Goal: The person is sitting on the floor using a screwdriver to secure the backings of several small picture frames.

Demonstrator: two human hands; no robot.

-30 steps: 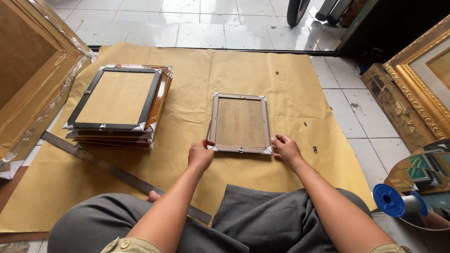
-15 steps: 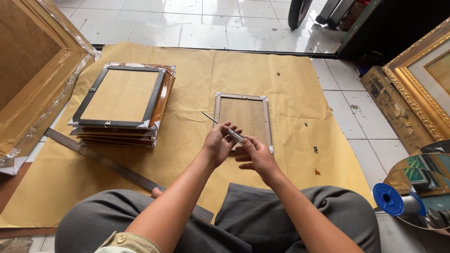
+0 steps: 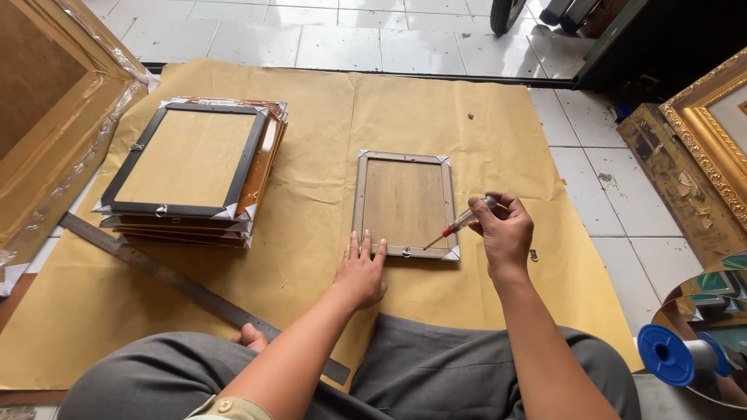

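Left hand [image 3: 361, 274]: flat, fingers spread, on small grey wooden picture frame [image 3: 404, 204], back side up. Right hand [image 3: 504, 232]: grip closed around slim red-tipped screwdriver [image 3: 459, 224]. Both over brown paper sheet [image 3: 311, 257].

Stacked frames [image 3: 191, 167], metal ruler [image 3: 187, 286], blue spool [image 3: 668, 355]

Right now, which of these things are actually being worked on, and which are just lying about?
In use:
- small frame, face down on the brown paper
- screwdriver in the right hand, tip at the frame's near edge
- left hand pressing that edge

Lying about:
- stack of frames
- metal ruler
- blue spool
- gold frame
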